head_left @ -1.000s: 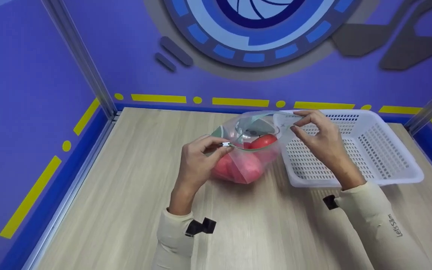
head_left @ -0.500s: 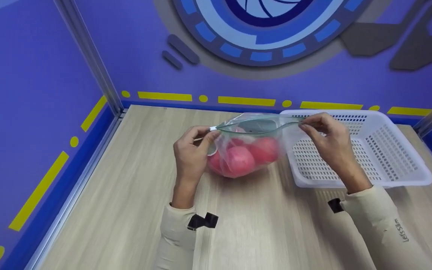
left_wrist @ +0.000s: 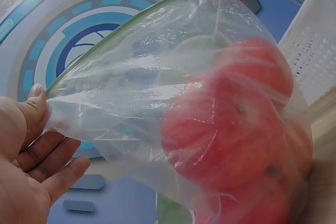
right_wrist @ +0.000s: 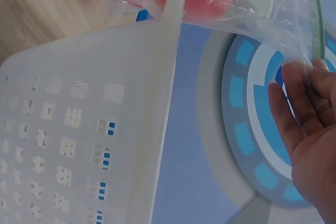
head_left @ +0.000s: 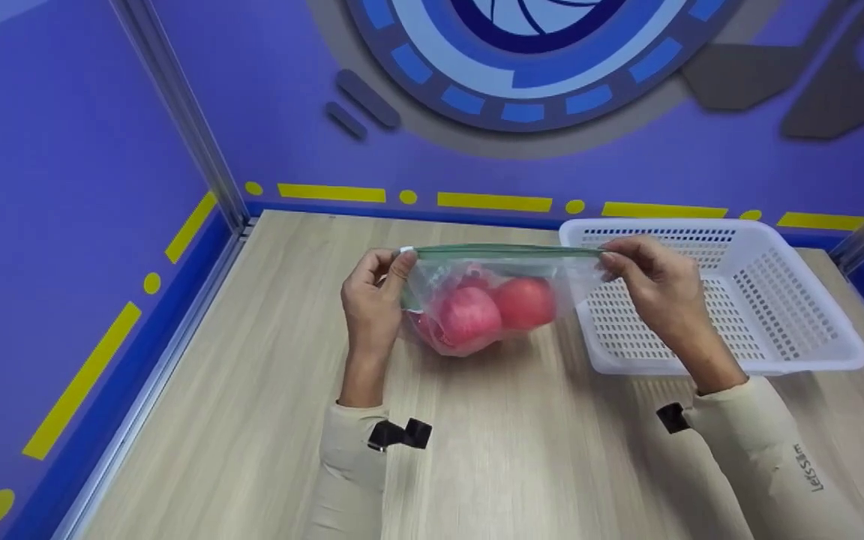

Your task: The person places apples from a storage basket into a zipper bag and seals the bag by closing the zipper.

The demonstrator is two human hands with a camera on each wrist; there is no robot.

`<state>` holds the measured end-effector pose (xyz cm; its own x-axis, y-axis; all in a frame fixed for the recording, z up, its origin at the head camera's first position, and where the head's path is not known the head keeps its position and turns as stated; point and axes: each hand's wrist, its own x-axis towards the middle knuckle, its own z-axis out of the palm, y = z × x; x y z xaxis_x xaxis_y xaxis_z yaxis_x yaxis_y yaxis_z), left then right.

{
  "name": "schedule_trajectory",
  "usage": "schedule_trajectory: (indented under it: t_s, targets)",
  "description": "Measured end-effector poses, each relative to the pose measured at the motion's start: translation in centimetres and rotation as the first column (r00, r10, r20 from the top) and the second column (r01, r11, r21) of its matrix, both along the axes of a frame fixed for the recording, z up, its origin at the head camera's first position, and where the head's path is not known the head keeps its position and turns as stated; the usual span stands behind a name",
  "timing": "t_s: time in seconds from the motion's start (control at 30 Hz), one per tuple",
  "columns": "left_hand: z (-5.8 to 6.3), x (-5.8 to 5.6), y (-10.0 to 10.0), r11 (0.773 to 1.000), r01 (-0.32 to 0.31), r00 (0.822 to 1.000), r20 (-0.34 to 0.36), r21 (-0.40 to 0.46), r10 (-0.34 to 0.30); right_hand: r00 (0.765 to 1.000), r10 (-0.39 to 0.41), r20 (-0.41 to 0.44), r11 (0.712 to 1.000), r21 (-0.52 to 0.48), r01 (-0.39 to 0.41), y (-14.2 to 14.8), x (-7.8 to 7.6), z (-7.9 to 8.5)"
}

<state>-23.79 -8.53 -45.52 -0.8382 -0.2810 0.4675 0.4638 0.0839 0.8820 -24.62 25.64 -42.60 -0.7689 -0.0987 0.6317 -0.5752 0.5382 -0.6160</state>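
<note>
A clear zip bag (head_left: 578, 274) with a green top strip hangs between my hands, its mouth stretched out straight. Several red tomatoes (head_left: 526, 302) bulge in its lower part, seen hazily through the plastic. My left hand (head_left: 372, 300) pinches the bag's top left corner between thumb and fingers, right at a small white slider (head_left: 406, 250). At the other end of the strip, my right hand (head_left: 661, 289) pinches the top right corner. In the left wrist view the tomatoes (left_wrist: 226, 129) press against the film. The right wrist view shows my right hand (right_wrist: 315, 135) gripping the bag's edge.
A white perforated plastic basket (head_left: 788, 311) stands on the right of the wooden table (head_left: 252, 375), partly behind my right hand and close to the bag. Blue printed panels (head_left: 477, 165) enclose the back and left sides, with a metal post (head_left: 184, 112) at the left corner.
My left hand has moved left and up with the slider, and my right hand slightly right. The bag's mouth, gaping earlier, is now drawn into a straight line with its sides together.
</note>
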Motion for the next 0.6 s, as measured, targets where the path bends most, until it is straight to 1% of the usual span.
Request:
schedule_trajectory:
  t_s: [0.1, 0.2, 0.43, 0.53, 0.6]
  targets:
    - [0.06, 0.10, -0.04, 0.999, 0.008, 1.000, 0.009, 0.036, -0.009, 1.000, 0.029, 0.004, 0.999, -0.027, -0.028, 0.03, -0.05, -0.22]
    - [0.09, 0.13, -0.06, 0.998, 0.015, 1.000, 0.015, 0.066, -0.016, 0.999, 0.038, 0.018, 0.998, -0.048, -0.037, 0.00, -0.02, -0.31]
    - [0.15, -0.09, -0.40, 0.995, 0.023, 1.000, 0.019, 0.097, -0.025, 0.998, 0.031, 0.062, 0.996, -0.087, -0.025, -0.18, 0.33, -0.16]
    - [0.05, -0.16, -0.36, 0.990, 0.028, 0.999, 0.031, 0.138, -0.032, 0.996, 0.024, 0.082, 0.996, -0.085, -0.017, -0.19, 0.46, -0.24]
    - [-0.02, -0.12, -0.32, 0.989, 0.025, 0.999, 0.037, 0.148, -0.031, 0.995, 0.015, 0.101, 0.997, -0.074, -0.008, -0.19, 0.46, -0.41]
